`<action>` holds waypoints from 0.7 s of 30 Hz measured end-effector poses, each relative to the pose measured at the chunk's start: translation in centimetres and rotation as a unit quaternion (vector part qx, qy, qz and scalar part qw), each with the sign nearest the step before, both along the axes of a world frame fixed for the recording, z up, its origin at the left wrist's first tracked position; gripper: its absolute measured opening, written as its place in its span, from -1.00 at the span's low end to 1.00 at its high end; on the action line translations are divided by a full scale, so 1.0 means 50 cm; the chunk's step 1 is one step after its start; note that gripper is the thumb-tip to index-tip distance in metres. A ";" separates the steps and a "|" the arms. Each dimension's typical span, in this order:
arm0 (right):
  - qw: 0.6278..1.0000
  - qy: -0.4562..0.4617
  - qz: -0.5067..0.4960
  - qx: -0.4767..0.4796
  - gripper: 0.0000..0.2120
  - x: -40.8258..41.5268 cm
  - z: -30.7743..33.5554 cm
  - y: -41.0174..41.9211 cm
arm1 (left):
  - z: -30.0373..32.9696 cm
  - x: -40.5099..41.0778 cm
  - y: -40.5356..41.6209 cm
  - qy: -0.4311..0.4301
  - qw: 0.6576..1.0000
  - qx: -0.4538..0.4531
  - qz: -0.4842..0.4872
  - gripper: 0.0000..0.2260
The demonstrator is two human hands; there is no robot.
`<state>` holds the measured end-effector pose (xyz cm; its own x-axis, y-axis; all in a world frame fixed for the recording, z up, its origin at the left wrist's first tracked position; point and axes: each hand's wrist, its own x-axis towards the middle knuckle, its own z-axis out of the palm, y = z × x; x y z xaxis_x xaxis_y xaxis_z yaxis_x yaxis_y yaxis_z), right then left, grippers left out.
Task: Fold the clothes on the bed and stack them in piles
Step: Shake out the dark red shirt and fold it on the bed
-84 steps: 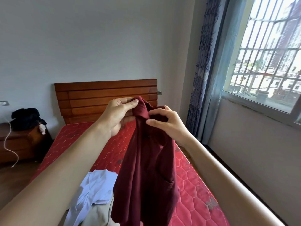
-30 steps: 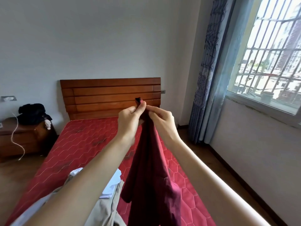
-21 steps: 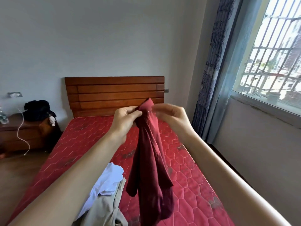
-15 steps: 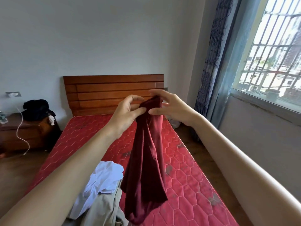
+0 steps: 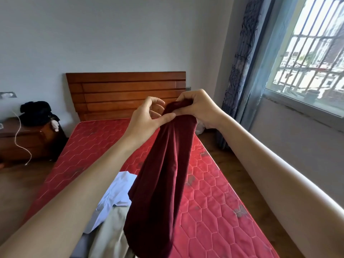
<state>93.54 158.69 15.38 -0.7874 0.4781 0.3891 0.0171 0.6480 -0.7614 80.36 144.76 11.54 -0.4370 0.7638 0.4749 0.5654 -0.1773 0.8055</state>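
Observation:
A dark red garment (image 5: 163,175) hangs bunched in the air above the red quilted mattress (image 5: 214,198). My right hand (image 5: 201,107) grips its top edge with curled fingers. Just to the left, my left hand (image 5: 147,120) touches the same top edge with its thumb, while its fingers curl loosely behind the cloth. Under the hanging garment, at the near end of the bed, lie a white garment (image 5: 115,194) and a beige garment (image 5: 109,233), both crumpled and partly hidden by my left forearm.
The wooden headboard (image 5: 126,94) stands at the far end against the wall. To the left, a wooden nightstand (image 5: 22,142) carries a black bag (image 5: 37,112) and a white cable. A curtain (image 5: 242,58) and barred window (image 5: 309,58) fill the right side.
Both hands have shifted their hold along the garment's top edge, gathering more of it into the right hand. The cloth hangs wider and fuller than before.

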 end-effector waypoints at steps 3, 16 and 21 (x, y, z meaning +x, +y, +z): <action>0.997 0.054 0.016 -0.046 -0.78 0.018 -0.003 0.009 | -0.060 -0.018 0.001 -0.090 0.980 -0.098 -0.147 -0.49; 0.990 0.068 -0.110 -0.056 -0.79 0.151 -0.013 0.043 | -0.216 0.013 0.056 0.041 0.995 -0.081 -0.042 -0.87; 0.978 0.049 -0.199 -0.026 -0.73 0.195 -0.030 0.059 | -0.225 0.007 0.047 0.141 0.986 -0.077 0.050 -0.79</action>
<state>103.32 161.61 13.86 -0.4939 0.7610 0.4207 0.1852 0.5648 -0.8042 80.73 147.10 0.27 -0.3810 0.7961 0.4701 0.7789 0.0024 0.6271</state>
